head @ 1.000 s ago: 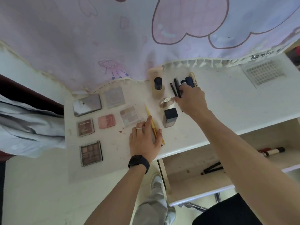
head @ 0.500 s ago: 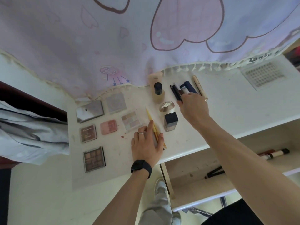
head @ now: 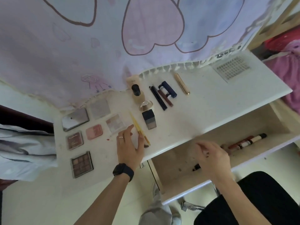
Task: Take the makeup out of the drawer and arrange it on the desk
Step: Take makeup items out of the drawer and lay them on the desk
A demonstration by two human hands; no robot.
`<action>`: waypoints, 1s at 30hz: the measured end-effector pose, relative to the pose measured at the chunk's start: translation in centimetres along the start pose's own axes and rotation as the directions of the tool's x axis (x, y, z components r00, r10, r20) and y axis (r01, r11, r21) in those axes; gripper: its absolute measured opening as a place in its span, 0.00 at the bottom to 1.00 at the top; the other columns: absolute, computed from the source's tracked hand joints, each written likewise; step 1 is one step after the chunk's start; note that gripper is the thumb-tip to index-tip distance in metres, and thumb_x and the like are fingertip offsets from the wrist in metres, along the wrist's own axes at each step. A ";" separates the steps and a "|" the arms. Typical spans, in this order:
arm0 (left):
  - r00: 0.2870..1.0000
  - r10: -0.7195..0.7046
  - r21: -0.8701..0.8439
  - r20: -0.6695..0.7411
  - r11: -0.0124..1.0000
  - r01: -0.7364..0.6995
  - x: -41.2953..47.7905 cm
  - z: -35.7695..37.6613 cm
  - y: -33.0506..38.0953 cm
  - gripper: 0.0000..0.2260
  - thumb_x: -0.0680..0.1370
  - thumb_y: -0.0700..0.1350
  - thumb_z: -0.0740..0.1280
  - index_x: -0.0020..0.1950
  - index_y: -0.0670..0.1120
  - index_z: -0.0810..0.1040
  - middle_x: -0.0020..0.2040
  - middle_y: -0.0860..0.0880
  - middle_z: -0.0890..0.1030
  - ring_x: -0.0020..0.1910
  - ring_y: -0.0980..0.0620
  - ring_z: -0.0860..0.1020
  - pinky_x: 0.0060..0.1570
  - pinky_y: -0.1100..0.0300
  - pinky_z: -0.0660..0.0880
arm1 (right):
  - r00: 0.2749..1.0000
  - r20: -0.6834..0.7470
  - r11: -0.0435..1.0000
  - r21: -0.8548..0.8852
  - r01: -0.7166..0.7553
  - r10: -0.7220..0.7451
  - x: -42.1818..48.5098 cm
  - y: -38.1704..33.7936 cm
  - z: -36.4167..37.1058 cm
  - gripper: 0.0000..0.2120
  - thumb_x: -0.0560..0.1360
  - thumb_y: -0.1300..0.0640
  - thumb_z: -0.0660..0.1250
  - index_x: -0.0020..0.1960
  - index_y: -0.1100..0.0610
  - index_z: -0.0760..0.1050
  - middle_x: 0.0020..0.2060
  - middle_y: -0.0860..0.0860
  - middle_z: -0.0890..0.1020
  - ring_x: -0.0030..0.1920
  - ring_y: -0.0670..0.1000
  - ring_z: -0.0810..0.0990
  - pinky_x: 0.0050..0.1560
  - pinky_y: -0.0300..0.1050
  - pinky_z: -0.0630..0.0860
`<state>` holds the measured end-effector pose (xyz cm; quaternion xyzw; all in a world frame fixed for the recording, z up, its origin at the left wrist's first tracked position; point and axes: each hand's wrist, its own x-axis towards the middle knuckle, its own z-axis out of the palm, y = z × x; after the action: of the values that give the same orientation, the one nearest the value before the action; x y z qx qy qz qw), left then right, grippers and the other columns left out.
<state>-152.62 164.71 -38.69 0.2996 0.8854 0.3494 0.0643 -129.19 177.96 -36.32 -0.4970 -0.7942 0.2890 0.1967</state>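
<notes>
Lying on the desk's [head: 211,104] left side were six palettes and compacts, among them a brown eyeshadow palette [head: 82,164]. The left hand [head: 129,146] rested flat, fingers relaxed, thumb just beside a yellow pencil [head: 138,125]. At centre lay two black pencils [head: 158,98], a navy tube [head: 169,89] and a gold tube [head: 181,84]. The right hand [head: 212,158] hovered over the open drawer [head: 175,159], blurred, its grip impossible to tell. Red-and-cream tubes [head: 248,140] lay in the drawer.

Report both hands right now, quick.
Left hand: open, resting on the desk beside the yellow pencil.
Right hand: over the drawer, fingers curled, blurred; cannot tell whether it holds anything.
</notes>
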 end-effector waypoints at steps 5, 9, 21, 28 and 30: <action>0.891 0.451 0.109 0.046 0.885 -0.453 -4.9 1.5 1.7 0.12 0.76 0.50 0.65 0.52 0.44 0.79 0.47 0.47 0.80 0.45 0.46 0.76 0.43 0.53 0.77 | 0.999 0.048 0.965 -0.262 -0.002 0.015 -5.1 6.8 -1.6 0.08 0.70 0.69 0.75 0.48 0.62 0.85 0.44 0.56 0.86 0.48 0.64 0.83 0.49 0.63 0.79; 0.739 0.595 -0.057 0.316 0.789 -0.611 -9.6 5.2 5.7 0.08 0.76 0.48 0.66 0.53 0.48 0.76 0.42 0.51 0.77 0.42 0.51 0.74 0.37 0.61 0.71 | 0.995 0.076 0.923 -0.383 -0.029 0.063 -5.4 9.7 -3.0 0.02 0.73 0.59 0.75 0.46 0.55 0.85 0.48 0.51 0.86 0.58 0.58 0.81 0.71 0.63 0.66; 0.518 -0.059 0.193 0.853 0.959 -0.208 -9.3 19.7 10.0 0.12 0.82 0.42 0.59 0.65 0.44 0.71 0.60 0.40 0.76 0.56 0.38 0.77 0.53 0.44 0.77 | 0.679 0.648 0.780 -0.600 0.176 0.345 5.5 12.7 -1.5 0.16 0.80 0.50 0.59 0.65 0.48 0.75 0.65 0.50 0.76 0.67 0.55 0.69 0.67 0.53 0.67; 0.352 -0.179 0.274 0.919 0.931 -0.242 -8.0 21.0 9.6 0.11 0.84 0.46 0.60 0.55 0.41 0.78 0.54 0.40 0.81 0.50 0.40 0.80 0.42 0.53 0.74 | 0.591 0.685 0.684 -0.672 0.284 0.427 6.5 13.0 -0.4 0.19 0.79 0.48 0.59 0.67 0.49 0.75 0.66 0.50 0.74 0.71 0.57 0.65 0.74 0.58 0.61; 0.319 -0.179 0.268 0.931 0.927 -0.263 -7.6 20.9 9.6 0.12 0.83 0.47 0.61 0.56 0.41 0.78 0.53 0.41 0.81 0.49 0.40 0.80 0.41 0.53 0.74 | 0.583 0.695 0.688 -0.663 0.294 0.421 6.5 13.1 -0.5 0.18 0.78 0.47 0.61 0.66 0.47 0.76 0.65 0.50 0.74 0.70 0.57 0.65 0.75 0.59 0.59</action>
<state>-135.02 178.03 -48.71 0.4759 0.7200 -0.0647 0.5009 -122.80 188.45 -44.36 -0.3739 -0.8172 0.1524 -0.4112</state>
